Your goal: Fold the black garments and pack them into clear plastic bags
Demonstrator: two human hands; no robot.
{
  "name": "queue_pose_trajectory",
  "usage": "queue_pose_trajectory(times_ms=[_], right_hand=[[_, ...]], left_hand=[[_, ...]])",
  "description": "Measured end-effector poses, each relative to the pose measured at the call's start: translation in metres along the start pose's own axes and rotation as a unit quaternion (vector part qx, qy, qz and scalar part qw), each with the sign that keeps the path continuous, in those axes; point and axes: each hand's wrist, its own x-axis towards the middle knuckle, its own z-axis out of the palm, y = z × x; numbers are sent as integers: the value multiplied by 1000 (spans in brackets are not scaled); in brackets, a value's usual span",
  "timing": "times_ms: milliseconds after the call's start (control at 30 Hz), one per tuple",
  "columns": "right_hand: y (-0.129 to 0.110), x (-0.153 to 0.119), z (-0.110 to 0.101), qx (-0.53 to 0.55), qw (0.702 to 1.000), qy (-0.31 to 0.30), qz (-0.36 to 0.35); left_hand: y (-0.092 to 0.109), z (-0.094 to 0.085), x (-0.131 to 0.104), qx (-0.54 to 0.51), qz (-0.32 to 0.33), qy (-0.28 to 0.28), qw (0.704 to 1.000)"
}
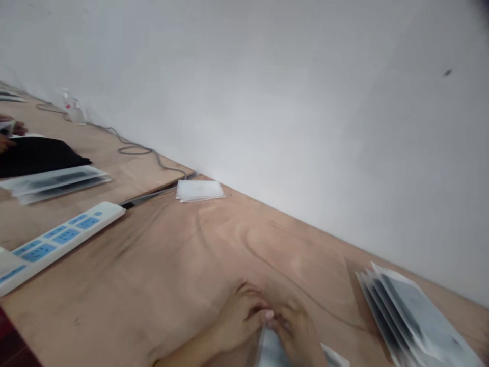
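Near the bottom centre of the head view, my left hand (239, 316) and my right hand (298, 326) meet with their fingers curled together. Both pinch the top end of a pale, translucent packet (273, 349) between them. Motion blurs the fingertips. A small piece of another pale packet (334, 355) shows beside my right wrist. Further right lies a fanned stack of clear packets with dark contents (416, 316).
A white power strip with blue sockets (64, 237) crosses the left side. White packets (200, 190) lie by the table gap. Beyond are a cable (133, 150), a bottle (74, 108), more packets (61, 182), black cloth (42, 155) and another person's hands (5, 142).
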Motion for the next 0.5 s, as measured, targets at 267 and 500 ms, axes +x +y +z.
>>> queue_pose_trajectory(times_ms=[267,500], right_hand=[[-9,23,-2,204,975,46,73],[3,7,-11,210,971,11,115]], left_hand=[[-3,9,17,-141,-117,-2,983],[-5,4,14,-184,-132,11,974]])
